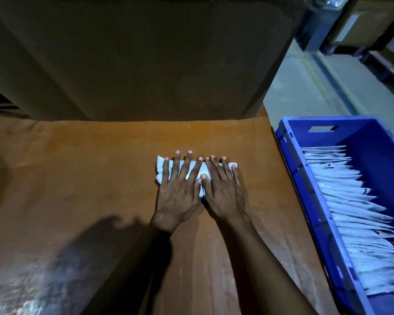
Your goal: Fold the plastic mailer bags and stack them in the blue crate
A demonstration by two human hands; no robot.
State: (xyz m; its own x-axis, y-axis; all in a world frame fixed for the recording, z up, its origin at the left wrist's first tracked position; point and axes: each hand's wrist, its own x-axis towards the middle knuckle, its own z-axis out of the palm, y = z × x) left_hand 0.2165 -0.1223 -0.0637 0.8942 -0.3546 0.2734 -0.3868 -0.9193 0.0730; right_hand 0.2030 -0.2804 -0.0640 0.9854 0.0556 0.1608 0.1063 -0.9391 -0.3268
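A folded white plastic mailer bag (pixel 162 164) lies flat on the brown table (pixel 89 167), mostly covered by both hands. My left hand (pixel 179 189) presses on its left part with fingers spread and straight. My right hand (pixel 223 189) presses flat on its right part, thumbs side by side. To the right stands the blue crate (pixel 305 178), holding a row of several folded white mailer bags (pixel 355 212) stacked on edge.
A large brown cardboard box (pixel 134 57) stands at the far edge of the table. Grey floor (pixel 305 87) and dark shelving with boxes (pixel 373 23) lie beyond the crate at the upper right. A shadow falls on the table's near left.
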